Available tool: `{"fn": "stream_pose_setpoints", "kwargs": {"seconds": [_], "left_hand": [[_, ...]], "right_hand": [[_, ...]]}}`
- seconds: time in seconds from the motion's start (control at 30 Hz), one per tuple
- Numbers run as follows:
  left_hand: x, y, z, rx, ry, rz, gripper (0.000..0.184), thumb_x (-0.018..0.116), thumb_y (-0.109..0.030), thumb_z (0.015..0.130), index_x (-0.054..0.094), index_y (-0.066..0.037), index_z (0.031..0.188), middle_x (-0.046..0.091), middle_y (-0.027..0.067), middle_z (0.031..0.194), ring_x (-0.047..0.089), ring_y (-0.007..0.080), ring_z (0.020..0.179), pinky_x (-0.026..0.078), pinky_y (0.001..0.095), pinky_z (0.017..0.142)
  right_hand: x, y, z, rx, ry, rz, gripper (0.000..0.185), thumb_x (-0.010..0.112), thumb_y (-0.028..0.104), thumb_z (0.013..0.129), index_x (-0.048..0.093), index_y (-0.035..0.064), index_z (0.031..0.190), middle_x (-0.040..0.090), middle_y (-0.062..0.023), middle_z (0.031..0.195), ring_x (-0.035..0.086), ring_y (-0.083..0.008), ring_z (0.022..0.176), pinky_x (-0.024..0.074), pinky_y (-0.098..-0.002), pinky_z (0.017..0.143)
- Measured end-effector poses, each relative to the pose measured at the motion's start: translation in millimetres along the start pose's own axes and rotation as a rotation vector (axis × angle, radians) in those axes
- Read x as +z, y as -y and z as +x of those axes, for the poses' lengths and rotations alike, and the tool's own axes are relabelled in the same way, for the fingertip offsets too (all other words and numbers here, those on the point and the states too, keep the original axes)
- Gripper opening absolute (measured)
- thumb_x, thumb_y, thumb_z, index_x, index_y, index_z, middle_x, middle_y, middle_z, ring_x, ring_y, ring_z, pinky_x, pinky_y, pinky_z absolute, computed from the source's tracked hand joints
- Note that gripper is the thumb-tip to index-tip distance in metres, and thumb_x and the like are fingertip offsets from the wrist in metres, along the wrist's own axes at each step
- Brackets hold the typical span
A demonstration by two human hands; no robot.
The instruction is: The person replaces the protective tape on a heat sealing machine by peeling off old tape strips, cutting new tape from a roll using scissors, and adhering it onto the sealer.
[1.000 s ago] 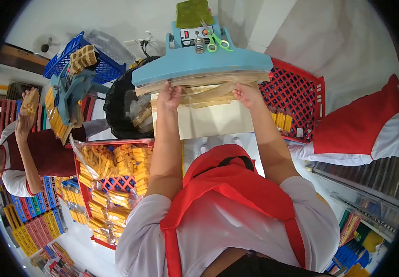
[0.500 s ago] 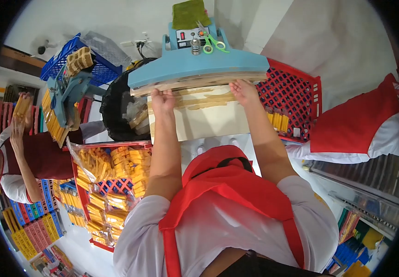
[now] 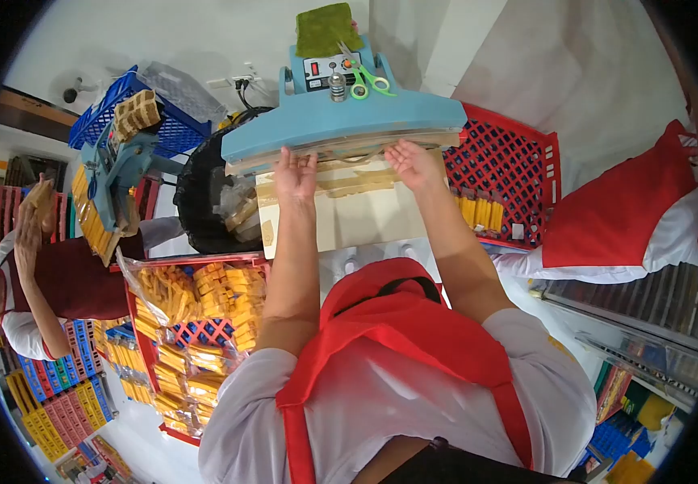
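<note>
A light blue sealing machine [image 3: 345, 123] stands ahead, with a long bar at its front edge. My left hand [image 3: 296, 176] is at the left part of the bar, its fingers closed on the edge of a thin plastic strip [image 3: 355, 160]. Closer to the bar's right end, my right hand [image 3: 412, 164] pinches the same strip. The strip runs between both hands just under the bar; its far edge is hidden. Below lies a cream board [image 3: 357, 214] with brown tape. Green-handled scissors [image 3: 371, 82] and a green cloth [image 3: 326, 29] rest on the machine.
Left of the machine is a black-lined bin [image 3: 196, 198]. A red crate [image 3: 143, 323] holds bagged yellow pieces. Another red crate [image 3: 553, 173] stands right. A co-worker [image 3: 66, 274] holds a packet at a second blue machine [image 3: 119, 173] on the left; another person's red-and-white clothing [image 3: 607, 214] shows right.
Both hands have shifted slightly along the bar with the strip, and more of the taped board shows than at first. The view has moved a little. The co-worker's hands have moved lower.
</note>
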State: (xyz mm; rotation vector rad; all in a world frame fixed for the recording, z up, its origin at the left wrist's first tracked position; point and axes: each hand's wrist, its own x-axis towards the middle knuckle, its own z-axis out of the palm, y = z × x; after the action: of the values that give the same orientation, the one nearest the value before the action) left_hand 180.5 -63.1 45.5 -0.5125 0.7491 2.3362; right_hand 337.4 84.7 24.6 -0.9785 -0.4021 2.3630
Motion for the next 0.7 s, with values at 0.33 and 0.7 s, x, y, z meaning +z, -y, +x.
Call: {"fn": "stream_pose_setpoints", "kwargs": {"seconds": [0.33,0.7], "left_hand": [[22,21,-2,-0.356,-0.169,0.149,0.021,0.039,-0.018,0.086,0.041,-0.003,0.101,0.045,0.0118,0.101,0.045,0.0298,0.098,0.037,0.0430,0.085],[1,10,17,-0.017,-0.133,-0.014,0.018,0.037,-0.015,0.086,0.044,-0.003,0.099,0.047,0.0102,0.104,0.044,0.0275,0.098,0.031,0.0455,0.091]], "right_hand": [[6,-3,0,0.059,0.032,-0.069,0.024,0.043,0.007,0.082,0.034,0.0050,0.104,0.044,-0.0115,0.100,0.045,-0.0297,0.096,0.0397,-0.0406,0.082],[0,0,3,-0.096,-0.061,0.130,0.022,0.042,0.009,0.083,0.035,0.0032,0.103,0.042,-0.0111,0.104,0.041,-0.0255,0.101,0.0373,-0.0396,0.085]]}}
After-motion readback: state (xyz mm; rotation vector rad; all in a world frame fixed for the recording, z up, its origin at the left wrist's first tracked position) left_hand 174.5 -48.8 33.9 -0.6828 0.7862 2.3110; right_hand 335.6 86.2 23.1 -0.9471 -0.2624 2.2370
